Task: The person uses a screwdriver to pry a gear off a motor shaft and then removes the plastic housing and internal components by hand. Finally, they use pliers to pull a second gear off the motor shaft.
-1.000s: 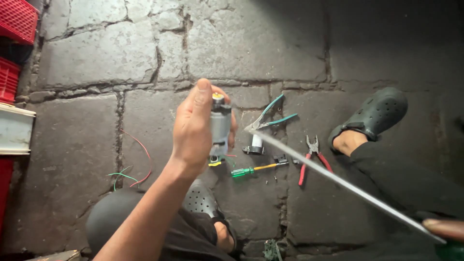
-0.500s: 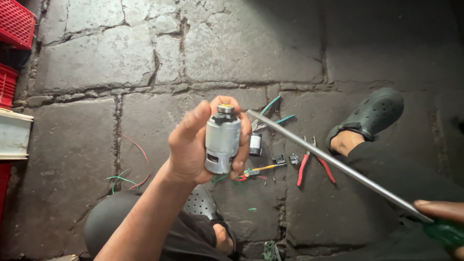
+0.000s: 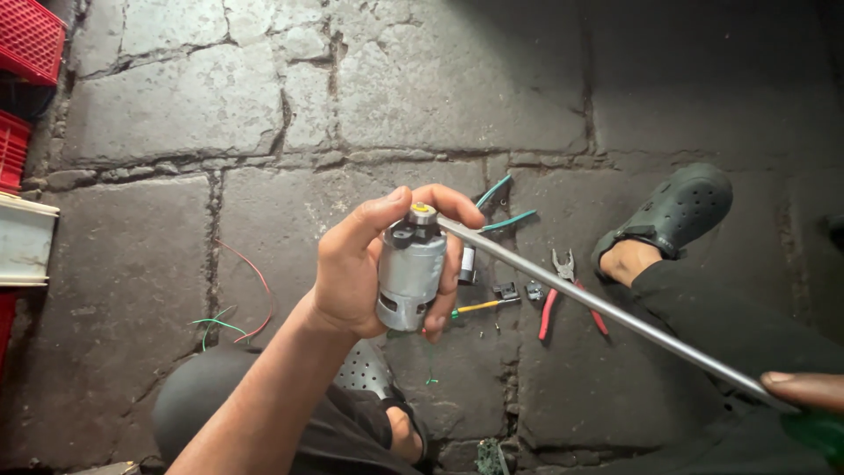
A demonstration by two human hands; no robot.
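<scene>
Left hand: fingers wrapped round motor, shaft end up for access. Right hand: closed on screwdriver, tip at motor top. Pliers on floor, right.

The right hand and the screwdriver handle are cut off by the right edge, the motor side is hidden behind the left hand, and the small parts on the floor cannot be identified.
</scene>
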